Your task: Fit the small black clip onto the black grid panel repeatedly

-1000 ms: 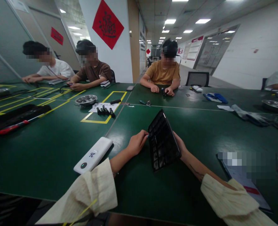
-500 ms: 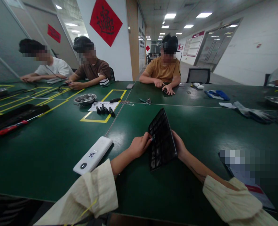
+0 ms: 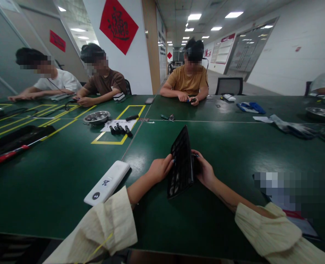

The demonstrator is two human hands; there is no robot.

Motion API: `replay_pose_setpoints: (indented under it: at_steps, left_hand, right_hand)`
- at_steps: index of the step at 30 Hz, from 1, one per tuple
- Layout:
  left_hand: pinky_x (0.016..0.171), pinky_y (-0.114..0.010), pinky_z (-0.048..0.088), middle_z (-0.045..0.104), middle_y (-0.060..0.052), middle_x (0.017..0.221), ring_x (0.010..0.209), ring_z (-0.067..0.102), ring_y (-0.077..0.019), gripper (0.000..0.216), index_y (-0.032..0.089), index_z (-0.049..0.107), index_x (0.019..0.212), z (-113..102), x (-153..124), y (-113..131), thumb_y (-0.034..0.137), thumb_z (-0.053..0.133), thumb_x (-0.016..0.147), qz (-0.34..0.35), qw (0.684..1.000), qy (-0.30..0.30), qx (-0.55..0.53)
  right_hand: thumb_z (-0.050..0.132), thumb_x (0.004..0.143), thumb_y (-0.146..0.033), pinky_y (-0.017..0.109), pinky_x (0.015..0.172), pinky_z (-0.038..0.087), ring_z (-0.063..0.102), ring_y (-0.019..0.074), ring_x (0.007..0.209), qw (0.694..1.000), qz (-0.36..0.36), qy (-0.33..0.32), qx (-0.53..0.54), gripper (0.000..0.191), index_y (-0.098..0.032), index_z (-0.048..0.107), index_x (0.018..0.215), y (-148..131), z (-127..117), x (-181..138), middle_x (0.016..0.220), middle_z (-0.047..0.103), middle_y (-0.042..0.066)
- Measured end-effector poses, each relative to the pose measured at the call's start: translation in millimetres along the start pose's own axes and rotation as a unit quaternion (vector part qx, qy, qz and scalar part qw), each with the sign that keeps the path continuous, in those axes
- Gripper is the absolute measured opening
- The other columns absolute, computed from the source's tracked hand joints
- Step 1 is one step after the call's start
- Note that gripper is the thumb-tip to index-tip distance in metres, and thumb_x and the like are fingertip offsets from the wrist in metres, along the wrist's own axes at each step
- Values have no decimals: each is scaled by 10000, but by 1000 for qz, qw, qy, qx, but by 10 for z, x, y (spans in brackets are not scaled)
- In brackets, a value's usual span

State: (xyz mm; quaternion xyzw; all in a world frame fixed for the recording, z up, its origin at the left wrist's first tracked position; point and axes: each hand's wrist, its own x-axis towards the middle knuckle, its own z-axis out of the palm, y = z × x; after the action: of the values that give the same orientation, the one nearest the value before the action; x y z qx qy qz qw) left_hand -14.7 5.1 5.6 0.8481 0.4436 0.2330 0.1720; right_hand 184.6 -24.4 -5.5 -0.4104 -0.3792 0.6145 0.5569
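Observation:
A thin black tray with a grid of compartments (image 3: 180, 165) stands tilted almost on edge above the table, turned partly side-on to me. My left hand (image 3: 162, 168) pinches it at the left, thumb and fingers against the gridded face. At the back, my right hand (image 3: 205, 169) curls its fingers against the tray's dark rear side. Part of that grip is hidden, and I cannot make out the dark detail between those fingers. Left of my left forearm lies a white power bank marked 26 (image 3: 107, 183).
Several black cylindrical pieces (image 3: 121, 129) lie by a metal bowl (image 3: 97, 117). A red-handled screwdriver (image 3: 10, 154) rests on a black case at left. Gloves (image 3: 291, 126) and a blurred packet (image 3: 286, 201) are at right. A co-worker (image 3: 187, 82) sits opposite.
The tray has turned more edge-on and shifted slightly left. My right hand has moved from lying behind it to curled fingers at its back. The co-worker opposite has lifted their hands.

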Motion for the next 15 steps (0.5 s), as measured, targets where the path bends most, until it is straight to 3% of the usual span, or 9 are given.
replay_pose_setpoints:
  at_steps: [4,9,15]
  left_hand:
    - [491,-242,246,383,26,523,465,415,-150,234,229,444,760,-4,16,13,377,317,888,-4,1000,-14,-9]
    - [504,-241,253,418,19,544,493,428,-147,316,223,424,709,6,35,5,412,252,896,-24,999,-23,-13]
    - [505,-241,271,435,16,518,483,435,-138,398,203,477,672,-1,46,10,437,243,895,-32,999,-9,-39]
  right_hand:
    - [483,714,-376,334,692,455,575,211,810,999,12,-7,34,357,-264,467,1052,-15,4,1,926,573,18]
    - [501,598,-228,334,673,450,564,209,804,998,23,20,55,500,-278,434,1091,-14,16,0,911,575,13]
    - [583,639,-284,332,683,455,577,213,828,997,40,-19,57,353,-237,512,981,-52,67,11,919,601,25]
